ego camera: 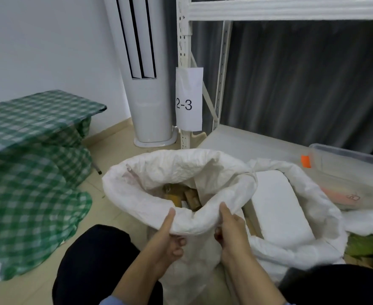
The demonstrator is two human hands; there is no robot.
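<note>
Head view: a white woven sack [159, 172] stands on the tiled floor [115, 137], directly in front of the person and between their dark-trousered knees, just off the front left corner of the rack's lowest shelf board [247, 142]. Its mouth is open and its rim is rolled outward.

The left hand [170, 236] grips the near edge of that rim, thumb lying on top and fingers curled underneath. The right hand [229, 227] grips the same near edge just beside it, thumb up over the fold. Down inside the sack lie some yellowish-brown items [181, 197], possibly blocks or small boxes; the view is too dim to tell.

Touching the sack's right side, a second white sack [313, 194] lies open around a white foam slab [278, 208]. Behind it, a clear plastic bin [352, 172] with an orange tag [306, 161] sits on the shelf board.

A paper label [189, 99] reading "2-3" hangs on the rack's upright post [184, 51]. A white standing air conditioner [146, 95] is just left of the post, and a green checked cloth [33, 119] drapes a table at the floor's left edge.
</note>
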